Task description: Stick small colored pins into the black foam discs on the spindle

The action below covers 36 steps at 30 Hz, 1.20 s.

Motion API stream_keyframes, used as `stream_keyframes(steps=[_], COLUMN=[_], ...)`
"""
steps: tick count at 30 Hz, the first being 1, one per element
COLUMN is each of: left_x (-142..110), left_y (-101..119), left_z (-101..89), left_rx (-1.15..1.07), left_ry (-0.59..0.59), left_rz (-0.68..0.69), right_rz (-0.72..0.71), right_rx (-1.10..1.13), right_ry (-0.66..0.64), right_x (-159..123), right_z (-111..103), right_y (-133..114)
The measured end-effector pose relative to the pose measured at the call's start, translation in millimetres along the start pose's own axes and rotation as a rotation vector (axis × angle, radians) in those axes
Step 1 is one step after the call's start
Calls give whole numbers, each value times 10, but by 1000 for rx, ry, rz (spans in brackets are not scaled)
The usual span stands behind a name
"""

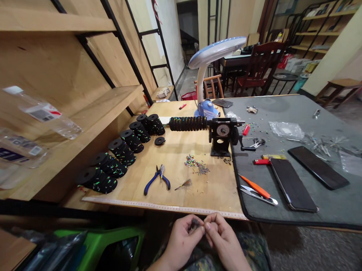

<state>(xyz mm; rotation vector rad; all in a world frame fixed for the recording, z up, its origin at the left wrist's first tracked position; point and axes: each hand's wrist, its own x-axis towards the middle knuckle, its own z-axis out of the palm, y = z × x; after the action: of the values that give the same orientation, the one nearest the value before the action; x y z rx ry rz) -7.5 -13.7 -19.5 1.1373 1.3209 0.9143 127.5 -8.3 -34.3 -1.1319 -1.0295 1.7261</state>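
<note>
My left hand (184,236) and my right hand (221,237) meet just below the near edge of the wooden table (178,191), over my lap. Both are curled, fingertips pinched together on a small dark item (195,225) too small to name. On the table ahead lie blue-handled pliers (156,180), a small pile of coloured beads (194,163) and a black winder (221,135) with a spindle of black spools (187,123).
Rows of black spools (120,157) line the table's left side beside wooden shelves (63,142). A grey mat (301,188) on the right carries two phones (293,183), snips (258,194), an orange cutter and a red lighter. A desk lamp (209,73) stands behind.
</note>
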Motion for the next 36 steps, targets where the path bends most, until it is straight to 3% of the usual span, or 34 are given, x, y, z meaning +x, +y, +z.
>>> stream_keyframes(steps=[7,14,28,34,36], left_x=[6,9,10,54,58], left_y=[95,115,90,26,25], left_z=[-52,-17,4,-84,-107], left_rx=[-170,-102,-95,-128,-131], left_ry=[-6,-2,107,216,204], left_rz=[-39,-15,27,40,28], right_rz=[-5,-65,-60,-46,-47], right_rx=[-270,-396,-368,-376,-322], right_ry=[-13,30,42,64,66], right_x=[-42,-53,-59,-84,-91], right_z=[-28,-41,-45,-87,-110], right_y=[-71,-55,-73,-55,-37])
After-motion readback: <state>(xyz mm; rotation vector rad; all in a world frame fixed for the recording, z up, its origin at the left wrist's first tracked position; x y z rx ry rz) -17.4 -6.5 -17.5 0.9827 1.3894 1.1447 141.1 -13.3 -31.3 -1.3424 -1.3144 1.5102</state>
